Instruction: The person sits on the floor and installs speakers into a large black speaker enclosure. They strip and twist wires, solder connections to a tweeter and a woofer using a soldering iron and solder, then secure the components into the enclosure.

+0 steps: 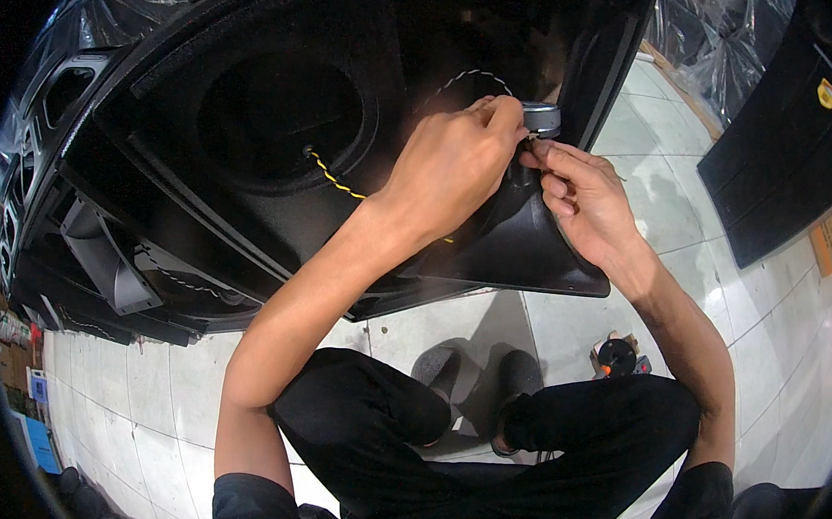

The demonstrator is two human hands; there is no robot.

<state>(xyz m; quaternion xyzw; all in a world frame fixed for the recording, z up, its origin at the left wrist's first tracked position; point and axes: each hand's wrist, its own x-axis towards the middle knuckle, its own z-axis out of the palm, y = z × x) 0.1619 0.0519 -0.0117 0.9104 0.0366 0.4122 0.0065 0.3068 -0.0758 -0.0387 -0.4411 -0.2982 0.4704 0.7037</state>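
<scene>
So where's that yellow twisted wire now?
In the head view, left of centre, the yellow twisted wire runs from a round black recess toward the left hand, passing behind its wrist.

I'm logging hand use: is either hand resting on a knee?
No, the left hand and right hand are both by the silver part.

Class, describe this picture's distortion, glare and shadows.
Head view: floor-tile lines curve near the fisheye's black rim; bright glare streaks the clear plastic sheeting; the black speaker cabinet has a deeply dark interior; a shadow crosses the tiled floor near the grey shoes.
</scene>
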